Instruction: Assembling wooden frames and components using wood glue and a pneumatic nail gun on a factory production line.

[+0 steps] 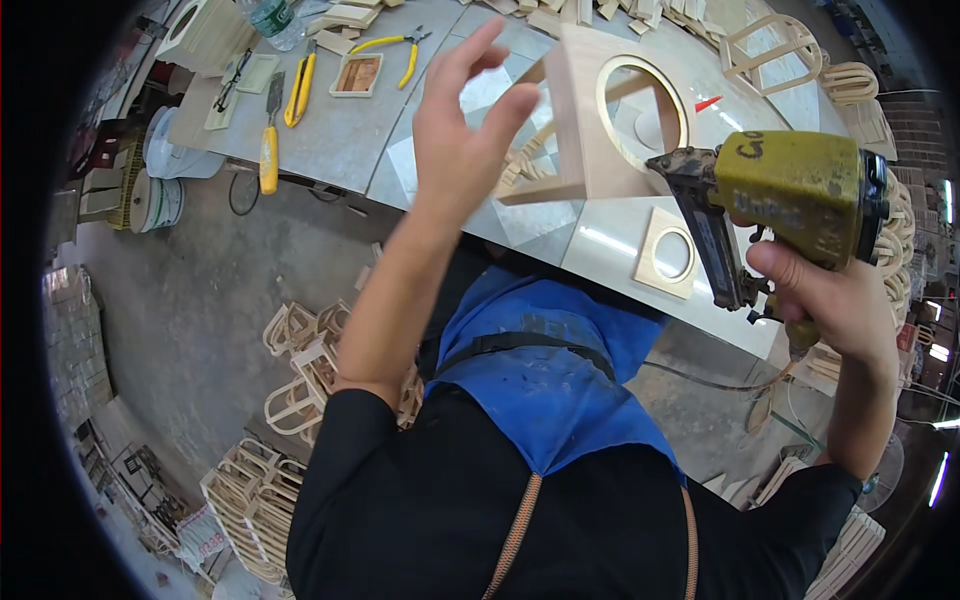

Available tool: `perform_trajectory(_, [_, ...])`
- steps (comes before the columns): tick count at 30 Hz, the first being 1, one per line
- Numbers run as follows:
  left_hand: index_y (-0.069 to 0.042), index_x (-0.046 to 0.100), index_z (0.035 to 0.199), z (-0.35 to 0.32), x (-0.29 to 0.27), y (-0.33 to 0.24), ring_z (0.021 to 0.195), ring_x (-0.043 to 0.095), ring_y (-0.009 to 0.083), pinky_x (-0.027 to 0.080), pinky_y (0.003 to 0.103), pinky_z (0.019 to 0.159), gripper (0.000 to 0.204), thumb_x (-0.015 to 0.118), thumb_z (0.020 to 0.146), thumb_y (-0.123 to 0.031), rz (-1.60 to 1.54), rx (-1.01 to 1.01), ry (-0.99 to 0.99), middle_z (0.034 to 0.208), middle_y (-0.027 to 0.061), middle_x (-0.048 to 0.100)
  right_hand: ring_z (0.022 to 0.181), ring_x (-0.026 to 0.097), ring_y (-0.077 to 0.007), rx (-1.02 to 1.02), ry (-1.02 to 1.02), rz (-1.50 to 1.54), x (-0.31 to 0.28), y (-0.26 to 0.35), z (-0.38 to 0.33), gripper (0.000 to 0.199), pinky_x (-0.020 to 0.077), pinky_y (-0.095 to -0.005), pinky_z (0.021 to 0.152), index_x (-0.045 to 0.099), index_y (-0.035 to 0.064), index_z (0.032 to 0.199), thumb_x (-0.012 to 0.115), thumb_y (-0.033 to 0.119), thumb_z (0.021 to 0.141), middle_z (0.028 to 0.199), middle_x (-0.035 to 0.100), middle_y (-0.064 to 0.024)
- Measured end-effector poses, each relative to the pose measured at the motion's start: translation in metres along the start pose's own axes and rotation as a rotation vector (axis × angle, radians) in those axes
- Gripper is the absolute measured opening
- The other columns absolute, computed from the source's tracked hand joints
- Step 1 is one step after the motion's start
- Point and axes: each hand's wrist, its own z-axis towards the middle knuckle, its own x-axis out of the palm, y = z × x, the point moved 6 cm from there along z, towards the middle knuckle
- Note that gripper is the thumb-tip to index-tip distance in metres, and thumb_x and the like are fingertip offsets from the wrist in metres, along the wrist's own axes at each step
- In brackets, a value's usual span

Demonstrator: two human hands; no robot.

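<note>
1. Blue apron [545, 370] over a black shirt sits closest, below both raised arms.
2. Left hand [462, 130] is lifted with fingers spread loose, just beside the wooden frame [590, 120]; whether it touches it, I cannot tell.
3. Right hand [835, 300] is clenched around the yellow nail gun [790, 195], its nose against the frame above the table [350, 140].

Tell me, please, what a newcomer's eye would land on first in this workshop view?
First the yellow-green nail gun, gripped in the right hand at the right, its nose against a pale wooden frame with a round hole. The left hand steadies that frame with fingers spread. Stacks of similar wooden frames lie on the floor at lower left.
</note>
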Motion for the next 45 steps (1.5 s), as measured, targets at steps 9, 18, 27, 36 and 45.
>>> perform_trajectory(9, [-0.002,0.066,0.134,-0.058,0.022,-0.028,0.099,0.062,0.0210,0.052,0.031,0.089,0.068,0.093,0.074,-0.018,0.080,0.100,-0.026,0.125,0.0100,0.068,0.050,0.056,-0.0117,0.215,-0.026,0.026,-0.001,0.003,-0.001,0.027,0.0457,-0.0229,0.048,0.074,0.0033,0.081,0.082,0.028,0.088,0.060,0.063,-0.0035])
perform_trajectory(18, [-0.012,0.058,0.148,-0.059,0.031,-0.041,0.092,0.053,0.0163,0.047,0.028,0.086,0.062,0.080,0.091,-0.018,-0.063,-0.077,0.101,0.107,0.0027,0.054,0.041,0.047,-0.0119,-0.020,0.081,0.163,0.014,-0.016,0.004,0.021,0.0355,-0.0257,0.038,0.066,0.0047,0.087,0.073,0.023,0.095,0.055,0.053,-0.0018])
perform_trajectory(27, [-0.011,0.058,0.148,-0.062,0.045,-0.024,0.097,0.054,0.0192,0.044,0.030,0.093,0.059,0.076,0.093,-0.020,0.008,-0.013,0.129,0.110,0.0034,0.057,0.045,0.051,-0.0177,-0.015,0.192,0.179,0.009,0.008,-0.021,0.029,0.0392,-0.0262,0.042,0.069,0.0048,0.099,0.076,0.032,0.094,0.060,0.057,-0.0048])
perform_trajectory(36, [-0.006,0.063,0.141,-0.040,0.034,-0.016,0.095,0.052,0.0157,0.046,0.025,0.085,0.075,0.092,0.072,-0.013,-0.059,-0.030,0.085,0.110,0.0040,0.059,0.051,0.051,-0.0119,0.134,0.030,0.294,-0.008,-0.022,-0.017,0.018,0.0413,-0.0230,0.046,0.069,-0.0021,0.103,0.077,0.009,0.091,0.065,0.062,-0.0043])
perform_trajectory(45, [-0.010,0.068,0.137,-0.042,0.043,-0.023,0.093,0.054,0.0145,0.045,0.025,0.087,0.070,0.092,0.071,-0.009,-0.125,-0.043,0.106,0.106,0.0034,0.058,0.057,0.051,-0.0107,0.049,0.050,0.304,-0.006,-0.014,-0.018,0.040,0.0423,-0.0228,0.051,0.067,-0.0001,0.125,0.081,0.009,0.089,0.083,0.069,-0.0045])
